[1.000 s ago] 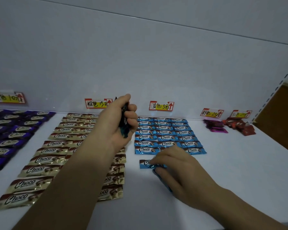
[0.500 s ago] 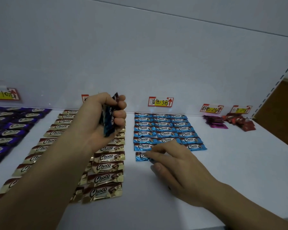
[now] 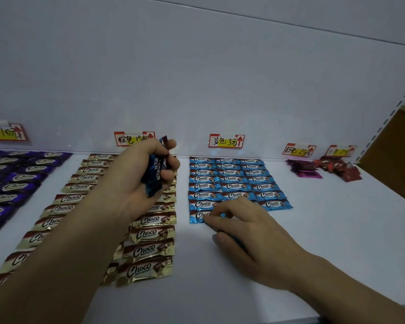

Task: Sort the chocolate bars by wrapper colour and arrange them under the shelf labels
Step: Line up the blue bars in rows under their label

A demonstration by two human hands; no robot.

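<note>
My left hand (image 3: 136, 183) is raised over the gold rows and grips a small bundle of blue chocolate bars (image 3: 154, 174). My right hand (image 3: 248, 232) rests on the shelf at the front of the blue block (image 3: 232, 181). Its curled fingertips press the right end of a single blue bar (image 3: 197, 217), which lies just in front of the block's left column. Another dark-blue wrapper shows under its palm beside the thumb. The blue block sits in neat rows under the blue label (image 3: 226, 141).
Gold bars (image 3: 147, 251) fill rows under their label (image 3: 126, 139); purple bars (image 3: 17, 181) lie far left under another label (image 3: 5, 133). Loose pink bars (image 3: 304, 169) and red bars (image 3: 339, 168) are heaped at the back right. White shelf surface (image 3: 337, 230) stretches right.
My right hand has slid the single blue bar back towards the block's left column. My left hand has stayed raised with its bundle, drifting slightly left.
</note>
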